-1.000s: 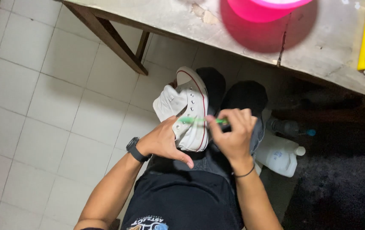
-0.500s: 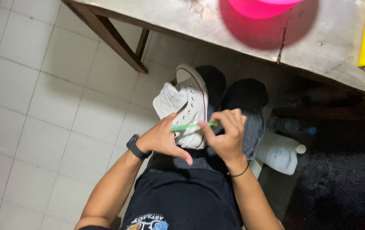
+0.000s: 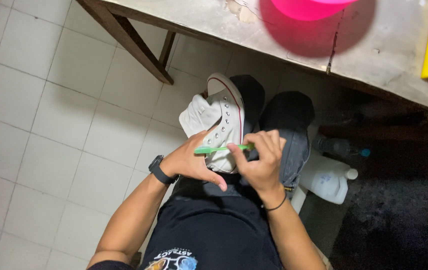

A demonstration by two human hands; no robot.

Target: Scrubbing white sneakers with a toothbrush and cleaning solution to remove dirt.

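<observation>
Toothbrush (image 3: 222,148) slid leftward; right hand (image 3: 259,162) grips it, left hand (image 3: 191,162) clasps sneaker (image 3: 221,122).

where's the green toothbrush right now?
Head view, centre: the green toothbrush lies across the white sneaker on the person's lap, gripped by the right hand, left hand beside it.

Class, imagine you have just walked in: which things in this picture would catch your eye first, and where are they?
A white high-top sneaker lies on the person's lap at centre, steadied by the left hand. The right hand holds a green toothbrush across it. A bright pink basin sits on the table at the top.
</observation>
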